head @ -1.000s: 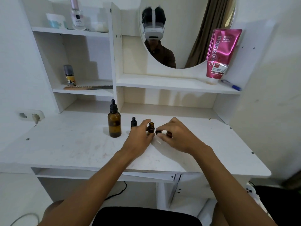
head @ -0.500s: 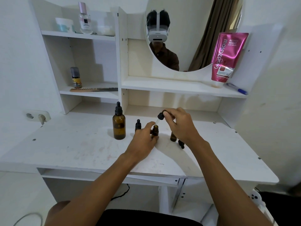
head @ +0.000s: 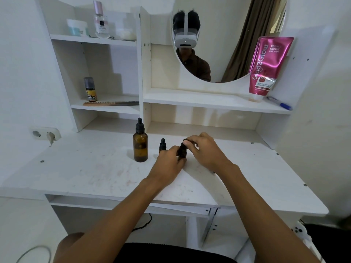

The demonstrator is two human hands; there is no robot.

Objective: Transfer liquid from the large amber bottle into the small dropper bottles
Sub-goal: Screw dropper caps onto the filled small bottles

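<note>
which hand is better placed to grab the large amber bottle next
Left, probably. The left hand sits nearer the large amber bottle; the right hand is farther off, pinching the cap of the small dropper bottle.

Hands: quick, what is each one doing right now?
Left hand: closed around the small dropper bottle, steadying it on the desk.
Right hand: fingers pinching the dropper cap on top of that bottle.

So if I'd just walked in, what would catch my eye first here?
Probably the two hands meeting mid-desk: the left hand steadies a small dropper bottle while the right hand grips its black cap. Just left of them stands a large amber bottle, cap on. Up on the right shelf, a bright pink tube leans beside the round mirror.
</note>
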